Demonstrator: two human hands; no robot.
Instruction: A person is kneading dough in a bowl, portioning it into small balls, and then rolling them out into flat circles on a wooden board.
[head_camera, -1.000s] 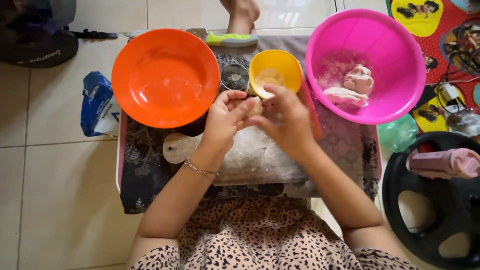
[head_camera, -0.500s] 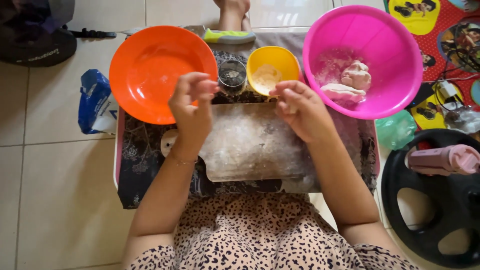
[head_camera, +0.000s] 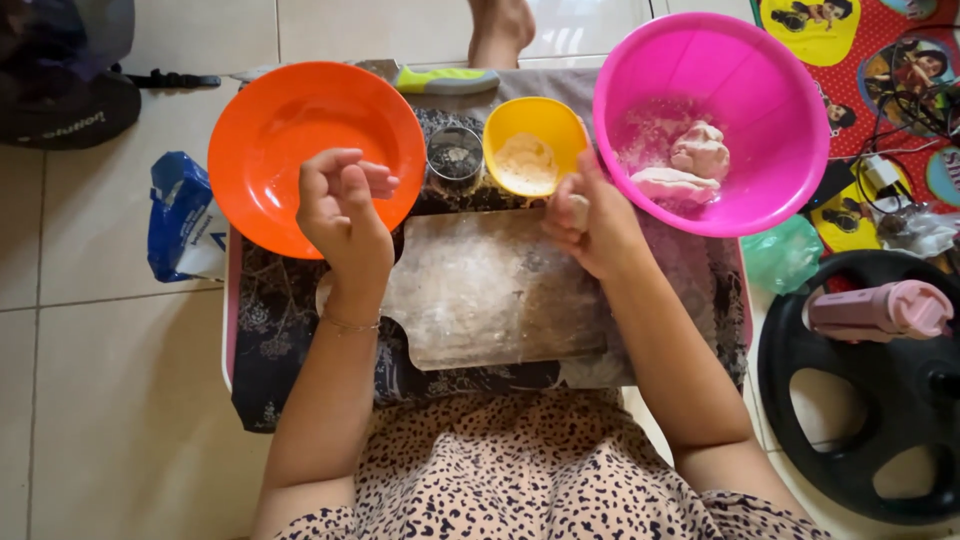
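Observation:
My right hand (head_camera: 592, 228) is closed on a small pale piece of dough (head_camera: 577, 211), held just above the far right corner of a floured wooden board (head_camera: 490, 290) and next to a yellow bowl (head_camera: 531, 130) of flour. My left hand (head_camera: 345, 215) hovers over the near rim of an empty orange bowl (head_camera: 290, 125). Its fingers are loosely curled and apart, with nothing in them. A pink bowl (head_camera: 745, 90) at the right holds two lumps of dough (head_camera: 690, 165).
The board lies on a dark patterned cloth (head_camera: 275, 330) over a low tray. A small glass jar (head_camera: 455, 155) and a green-handled tool (head_camera: 445, 78) sit behind it. A blue packet (head_camera: 180, 225) lies left; a black round pan (head_camera: 880, 420), a pink bottle (head_camera: 880, 310) and cables lie right.
My hands were together over the board working a piece of dough. They have drawn apart: the left went left over the orange bowl, the right kept the dough and moved toward the pink bowl.

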